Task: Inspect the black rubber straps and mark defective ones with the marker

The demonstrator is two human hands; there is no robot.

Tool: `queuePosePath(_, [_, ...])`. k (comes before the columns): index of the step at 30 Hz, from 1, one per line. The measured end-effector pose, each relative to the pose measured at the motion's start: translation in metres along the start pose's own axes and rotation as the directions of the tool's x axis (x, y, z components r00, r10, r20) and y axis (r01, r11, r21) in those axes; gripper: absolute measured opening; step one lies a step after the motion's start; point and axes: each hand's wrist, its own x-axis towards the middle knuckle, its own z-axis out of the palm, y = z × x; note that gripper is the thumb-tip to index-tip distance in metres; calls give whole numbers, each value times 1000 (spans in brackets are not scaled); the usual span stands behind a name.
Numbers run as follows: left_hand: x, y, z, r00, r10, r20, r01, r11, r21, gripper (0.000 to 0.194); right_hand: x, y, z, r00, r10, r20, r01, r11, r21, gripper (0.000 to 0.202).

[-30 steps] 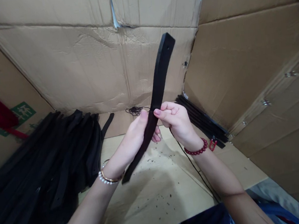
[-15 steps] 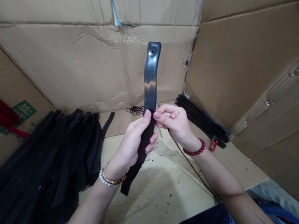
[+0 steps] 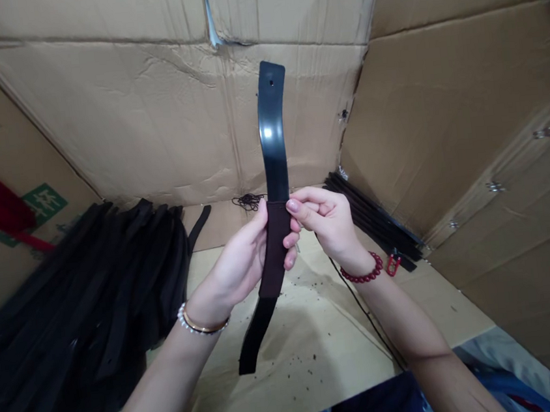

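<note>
Cardboard walls (image 3: 139,128) close in the back, left & right of the work spot, creased, w/ a taped seam up top. Below them a pale cardboard tabletop (image 3: 301,360) w/ dark crumbs scattered on it. Big heap of black straps (image 3: 80,312) fills the left side of the tabletop, lying fanned toward the back-left corner; a smaller stack of black strips (image 3: 372,219) sits at the back-right, against the wall. Center: one long black strap (image 3: 273,147) held up off the tabletop, well apart from both piles. Its long axis runs nearly vertical, slight lean; top end points up & away toward the back wall, glossy face to the camera, small hole near the rounded tip; bottom end hangs down & a bit left, ending above the tabletop. Mid-length a dark brown sleeve-like band (image 3: 274,252) wraps the strap. Left hand (image 3: 241,262) closed round the strap at that band, thumb on the front-left edge, fingers curled behind. Right hand (image 3: 328,223) curled, thumb & forefinger pinching the strap's right edge at the top of the band. Pearl-and-gold bracelet (image 3: 199,324) on left wrist, red bead bracelet (image 3: 363,272) on right. Small tangle of black thread (image 3: 249,201) at the back by the wall, small red clip (image 3: 392,263) just beside the right wrist.
</note>
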Motion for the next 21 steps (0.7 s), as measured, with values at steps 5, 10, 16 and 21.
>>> queuePosePath(5, [0,4,2,993,-98,60,108,974,-197,57,3,1,2,1000,25,-10,-25,1000,-12,26])
queuePosePath(10, [1,7,3,989,-139,50,148,934,-325,56,6,7,3,993,103,-59,-103,995,1,30])
queuePosePath(16, [3,10,6,982,-187,24,182,903,-389,51,6,8,4,992,102,-73,-102,995,0,32])
queuePosePath(21, [4,10,5,977,-205,65,211,851,-480,42,5,8,6,990,106,-88,-107,994,-8,32])
